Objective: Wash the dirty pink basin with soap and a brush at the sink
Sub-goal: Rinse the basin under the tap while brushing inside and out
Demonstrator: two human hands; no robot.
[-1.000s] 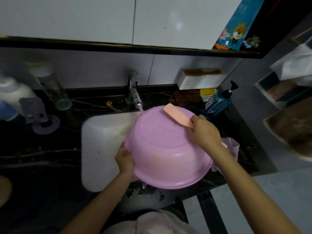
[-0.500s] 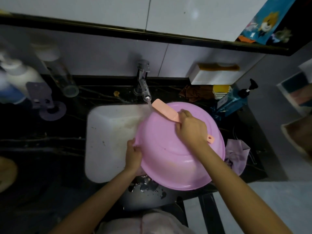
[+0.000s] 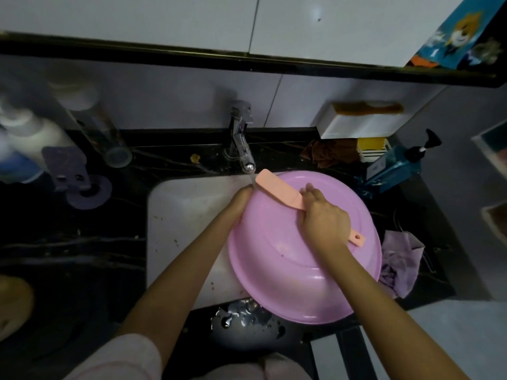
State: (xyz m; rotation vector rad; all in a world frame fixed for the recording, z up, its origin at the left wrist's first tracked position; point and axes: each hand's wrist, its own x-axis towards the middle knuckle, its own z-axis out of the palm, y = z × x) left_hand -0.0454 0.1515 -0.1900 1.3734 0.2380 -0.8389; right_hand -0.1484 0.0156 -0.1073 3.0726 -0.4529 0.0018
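The upturned basin [image 3: 288, 270], tilted over the sink's [image 3: 186, 215] right side, is steadied by the left grip [image 3: 238, 201] (curl unclear), the brush [image 3: 277, 190] clamped in the right grip [image 3: 323, 223]; being wet, it could be pushed loose by scrubbing.

**Camera Placement: Single Head-Worn View**

You have one view, a wide-angle camera worn on your head. It faces forward and steeply down over the sink [image 3: 178, 229]. It sits at close range: your left hand [image 3: 241, 198], your right hand [image 3: 323, 218] gripping the brush [image 3: 277, 189], and the pink basin [image 3: 288, 270] fill the centre. The upper frame reaches the faucet [image 3: 242, 149] and the wall cabinets [image 3: 137, 17]. The countertop [image 3: 82, 256] bows and blurs at the edges.
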